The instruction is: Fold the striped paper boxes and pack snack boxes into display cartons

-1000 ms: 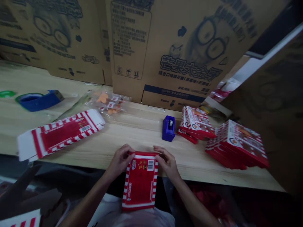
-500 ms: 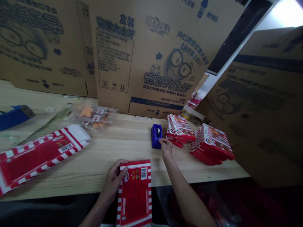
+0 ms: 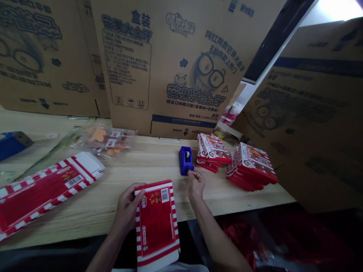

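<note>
My left hand (image 3: 126, 206) grips the top left edge of a red and white striped carton (image 3: 155, 223) that leans over the table's front edge (image 3: 85, 230) toward me. My right hand (image 3: 195, 183) is just in front of a small blue tape dispenser (image 3: 185, 160), fingers pinched together at its near end; what they pinch is too small to make out.
A flat stack of unfolded striped cartons (image 3: 45, 187) lies at the left. Clear bags of snacks (image 3: 106, 138) sit behind it. Two piles of finished red boxes (image 3: 236, 160) are at the right. Large cardboard boxes (image 3: 170, 64) wall the back and right. A bigger blue tape dispenser (image 3: 11, 143) is far left.
My right hand left the carton, reached to the small blue dispenser, and now draws back slightly with pinched fingers. My left hand alone holds the carton. The view has tilted up and right.
</note>
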A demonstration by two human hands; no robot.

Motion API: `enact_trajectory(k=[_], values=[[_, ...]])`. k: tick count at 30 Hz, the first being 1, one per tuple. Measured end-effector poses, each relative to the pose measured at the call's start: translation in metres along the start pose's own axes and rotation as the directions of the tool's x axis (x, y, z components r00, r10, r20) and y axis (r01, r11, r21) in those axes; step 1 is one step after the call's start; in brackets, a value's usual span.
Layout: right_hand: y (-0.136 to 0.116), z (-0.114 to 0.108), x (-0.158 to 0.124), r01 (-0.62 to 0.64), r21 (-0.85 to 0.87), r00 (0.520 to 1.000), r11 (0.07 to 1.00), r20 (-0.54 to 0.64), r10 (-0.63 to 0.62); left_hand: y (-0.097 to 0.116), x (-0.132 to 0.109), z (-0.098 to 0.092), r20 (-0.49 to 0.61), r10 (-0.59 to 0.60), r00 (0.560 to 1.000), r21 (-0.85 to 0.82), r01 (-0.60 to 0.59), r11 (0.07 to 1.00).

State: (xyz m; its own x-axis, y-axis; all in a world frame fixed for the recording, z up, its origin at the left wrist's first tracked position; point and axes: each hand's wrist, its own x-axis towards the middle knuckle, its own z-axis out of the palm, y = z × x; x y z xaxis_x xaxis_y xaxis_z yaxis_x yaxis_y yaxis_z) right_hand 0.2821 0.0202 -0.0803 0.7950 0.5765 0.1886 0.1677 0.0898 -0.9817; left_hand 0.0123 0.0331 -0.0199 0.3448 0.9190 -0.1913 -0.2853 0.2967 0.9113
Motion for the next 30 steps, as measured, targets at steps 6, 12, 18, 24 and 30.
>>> enact_trajectory(k=[6,12,18,24,30], values=[[0.013,0.001,-0.006,-0.069,-0.009,0.984,0.998,-0.167,0.067,0.026,0.017,-0.008,0.029,0.062,0.998,0.148,-0.066,0.987],[0.001,-0.009,-0.012,-0.135,0.015,0.988,0.991,0.072,0.133,0.047,0.033,-0.017,0.244,0.0,0.97,0.421,-0.106,0.901],[-0.069,0.0,-0.034,-0.101,-0.033,0.572,0.994,0.816,0.085,0.048,0.037,-0.017,0.401,-0.174,0.9,0.537,-0.077,0.84],[-0.107,0.034,-0.037,0.257,-0.028,0.108,0.966,0.994,0.0,0.044,0.035,-0.011,0.457,-0.193,0.868,0.504,-0.074,0.86],[-0.093,0.038,-0.06,0.421,-0.212,0.361,0.882,0.931,0.051,0.04,0.027,-0.016,0.427,-0.164,0.889,0.42,-0.035,0.907]])
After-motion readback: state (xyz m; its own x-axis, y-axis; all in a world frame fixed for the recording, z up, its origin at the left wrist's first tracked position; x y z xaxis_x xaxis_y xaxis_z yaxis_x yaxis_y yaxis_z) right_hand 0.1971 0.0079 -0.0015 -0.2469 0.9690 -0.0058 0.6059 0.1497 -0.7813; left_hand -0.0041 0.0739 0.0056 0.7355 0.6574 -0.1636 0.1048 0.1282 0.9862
